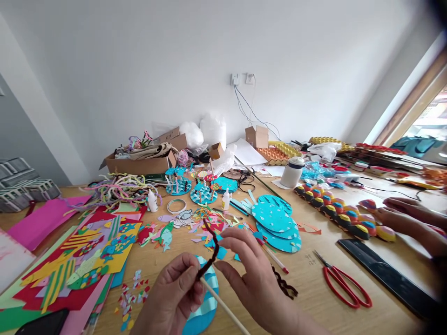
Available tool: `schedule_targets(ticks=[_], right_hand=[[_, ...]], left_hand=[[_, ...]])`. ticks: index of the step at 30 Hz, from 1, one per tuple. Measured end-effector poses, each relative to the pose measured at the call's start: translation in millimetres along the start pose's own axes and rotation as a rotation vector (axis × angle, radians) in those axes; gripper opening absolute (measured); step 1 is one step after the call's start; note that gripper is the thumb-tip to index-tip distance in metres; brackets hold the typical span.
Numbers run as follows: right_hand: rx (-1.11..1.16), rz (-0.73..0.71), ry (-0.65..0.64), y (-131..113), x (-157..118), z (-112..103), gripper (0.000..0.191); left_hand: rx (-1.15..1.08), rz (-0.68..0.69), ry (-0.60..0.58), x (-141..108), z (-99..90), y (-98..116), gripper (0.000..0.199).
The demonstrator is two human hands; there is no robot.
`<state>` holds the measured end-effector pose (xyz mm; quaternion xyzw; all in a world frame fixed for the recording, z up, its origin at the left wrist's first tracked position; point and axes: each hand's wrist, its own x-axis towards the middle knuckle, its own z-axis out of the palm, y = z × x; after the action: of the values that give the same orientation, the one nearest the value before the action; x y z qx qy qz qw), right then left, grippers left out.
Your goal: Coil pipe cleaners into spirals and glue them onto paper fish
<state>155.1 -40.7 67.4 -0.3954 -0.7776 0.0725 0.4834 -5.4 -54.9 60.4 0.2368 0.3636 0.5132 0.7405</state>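
My left hand (178,284) is closed, pinching a dark brown fuzzy stem (211,253) against the tip of a pale wooden stick (223,304). The stem curves upward from there. My right hand (249,274) is just right of the stem, its thumb and fingers apart and nothing gripped between them. Below both hands lies a blue paper disc with wavy light strips (208,307), partly covered. More dark brown stems (284,283) rest on the table right of my right hand.
Red-handled scissors (345,284) lie at the right, beside a black flat bar (384,274). Another person's hands (401,216) touch painted egg-carton pieces (335,209). Blue discs (275,218), glue bottles (226,200) and paper fish (166,235) lie ahead; colored sheets (80,260) at left.
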Motion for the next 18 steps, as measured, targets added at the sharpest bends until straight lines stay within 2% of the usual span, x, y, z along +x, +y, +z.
schedule_targets(ticks=[2,3,5,6,10,14,18], right_hand=[[-0.079,-0.210,0.026,1,4,2,0.024],[-0.076,-0.265,0.025,2,7,5,0.022],[-0.008,-0.293,0.047,4,9,13,0.017],[0.039,-0.259,0.066,6,9,18,0.015],[0.303,0.061,0.127,14,0,39,0.015],[0.582,0.356,0.035,15,-10,58,0.022],[0.732,0.609,-0.046,7,-17,70,0.028]], left_hand=[[-0.042,-0.011,0.013,1,1.8,-1,0.035],[-0.054,-0.011,0.024,2,2.8,-2,0.037],[-0.060,0.000,0.047,1,4.5,-2,0.038],[-0.058,0.010,0.058,1,4.8,-2,0.037],[-0.052,0.048,0.098,4,2.3,-2,0.024],[-0.063,0.114,0.126,12,-0.8,-3,0.023],[0.088,0.298,0.146,19,-6.5,-4,0.022]])
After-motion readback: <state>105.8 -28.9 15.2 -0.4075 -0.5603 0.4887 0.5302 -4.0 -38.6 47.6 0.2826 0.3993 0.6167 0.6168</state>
